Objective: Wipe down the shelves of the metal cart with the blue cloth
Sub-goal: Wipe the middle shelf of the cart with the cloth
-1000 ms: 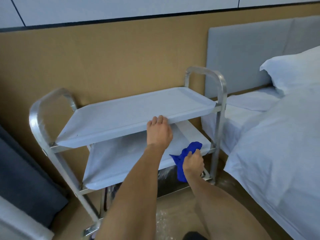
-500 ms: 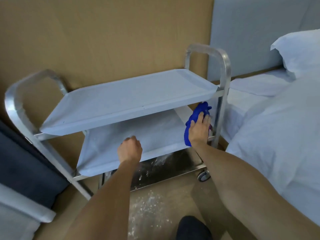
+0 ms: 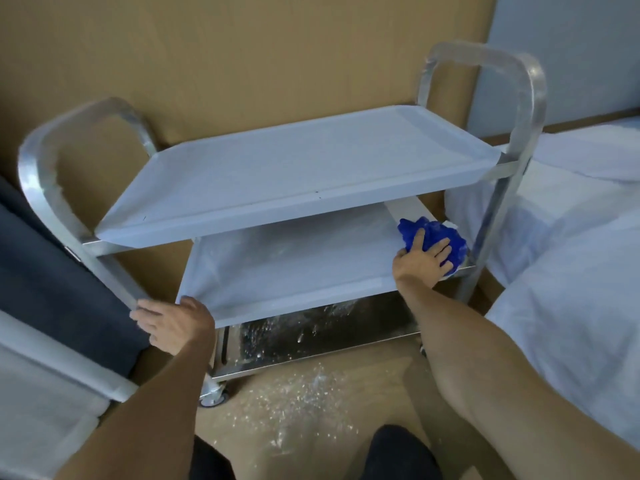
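— Where's the blue cloth (image 3: 437,241)?
— Middle shelf (image 3: 294,268) of the metal cart (image 3: 526,109), right end, under the flat right hand (image 3: 423,260).
— Left hand (image 3: 173,323)?
— Fingers spread at the shelf's front-left corner. White specks dust the floor (image 3: 294,403); bed (image 3: 571,254) at right.

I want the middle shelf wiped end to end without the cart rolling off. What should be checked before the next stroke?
1. Blue cloth under right hand, fingers spread: ok.
2. Cloth lies on middle shelf, at its right end: ok.
3. Left hand steadies the cart frame: it touches there; firmness cannot tell.
4. Path leftward along the shelf free: ok.
5. Caster locked: cannot tell.
6. Bottom shelf clean: not ok, white specks.
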Available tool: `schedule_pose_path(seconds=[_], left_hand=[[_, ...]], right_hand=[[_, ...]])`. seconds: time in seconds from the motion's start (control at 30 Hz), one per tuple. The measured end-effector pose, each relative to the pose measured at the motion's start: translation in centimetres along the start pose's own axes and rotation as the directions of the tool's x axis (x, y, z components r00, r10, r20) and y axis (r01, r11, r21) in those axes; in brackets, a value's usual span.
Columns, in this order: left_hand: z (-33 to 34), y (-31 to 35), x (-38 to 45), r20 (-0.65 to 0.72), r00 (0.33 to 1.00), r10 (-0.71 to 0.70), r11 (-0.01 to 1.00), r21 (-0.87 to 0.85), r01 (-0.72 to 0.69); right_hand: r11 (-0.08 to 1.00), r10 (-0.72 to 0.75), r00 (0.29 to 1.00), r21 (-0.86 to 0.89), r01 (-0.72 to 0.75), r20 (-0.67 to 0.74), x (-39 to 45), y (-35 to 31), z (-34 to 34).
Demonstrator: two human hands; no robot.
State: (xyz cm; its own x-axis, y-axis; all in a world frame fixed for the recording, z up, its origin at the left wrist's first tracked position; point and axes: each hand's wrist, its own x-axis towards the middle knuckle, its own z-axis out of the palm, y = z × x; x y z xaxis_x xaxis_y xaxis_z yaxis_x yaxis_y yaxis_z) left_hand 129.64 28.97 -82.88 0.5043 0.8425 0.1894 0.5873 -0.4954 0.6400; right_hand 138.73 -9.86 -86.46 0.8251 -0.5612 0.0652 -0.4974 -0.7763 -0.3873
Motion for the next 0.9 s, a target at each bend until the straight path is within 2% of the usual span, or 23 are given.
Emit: schedule_pose_path(seconds=[0.1, 0.17, 0.3, 0.4, 0.47, 0.5, 0.6, 0.7, 0.83, 0.9], left_hand=[[2.5, 1.4, -3.7, 0.1, 0.977, 0.186, 0.98, 0.056, -0.192], [4.7, 2.8, -6.9, 0.248, 0.911, 0.329, 0.934, 0.057, -0.353], [8.1, 7.4, -11.6, 0.462, 0.634, 0.62, 0.705, 0.028, -0.709], [9.9, 11.1, -13.8, 0.546, 0.469, 0.695, 0.578, -0.036, -0.815], [11.1, 12.6, -15.3, 0.606, 0.402, 0.687, 0.548, -0.067, -0.834], [11.5, 12.9, -15.8, 0.628, 0.396, 0.67, 0.565, -0.085, -0.821], [11.6, 13.5, -16.4, 0.642, 0.434, 0.632, 0.651, -0.137, -0.746], [11.4, 13.8, -15.8, 0.662, 0.41, 0.627, 0.623, -0.111, -0.774], [11.0, 14.2, -15.2, 0.705, 0.402, 0.584, 0.62, -0.068, -0.782], [10.2, 14.4, -15.0, 0.751, 0.368, 0.548, 0.615, -0.063, -0.786]], right_hand=[[1.0, -0.001, 1.0, -0.027, 0.001, 0.018, -0.2, -0.4, 0.2], [0.999, 0.0, 0.999, -0.039, 0.001, 0.034, 0.0, -0.4, -0.3], [0.991, -0.077, 0.996, -0.116, 0.073, -0.033, 2.0, 0.9, -1.8], [0.994, -0.106, 0.994, -0.023, 0.106, 0.004, 3.6, 2.9, -1.4], [0.996, -0.063, 0.997, 0.07, 0.06, 0.044, 4.0, 3.4, -0.7], [0.995, -0.06, 0.998, 0.08, 0.057, 0.031, 4.1, 3.4, -0.3], [0.997, -0.061, 0.998, 0.05, 0.061, -0.015, 4.2, 3.3, 0.2], [0.998, -0.053, 0.999, 0.027, 0.053, -0.006, 3.2, 2.5, 0.3], [0.964, -0.264, 0.962, 0.043, 0.261, 0.066, -2.4, -2.8, 1.6], [0.941, -0.334, 0.935, 0.093, 0.324, 0.116, -4.6, -4.7, 1.7]])
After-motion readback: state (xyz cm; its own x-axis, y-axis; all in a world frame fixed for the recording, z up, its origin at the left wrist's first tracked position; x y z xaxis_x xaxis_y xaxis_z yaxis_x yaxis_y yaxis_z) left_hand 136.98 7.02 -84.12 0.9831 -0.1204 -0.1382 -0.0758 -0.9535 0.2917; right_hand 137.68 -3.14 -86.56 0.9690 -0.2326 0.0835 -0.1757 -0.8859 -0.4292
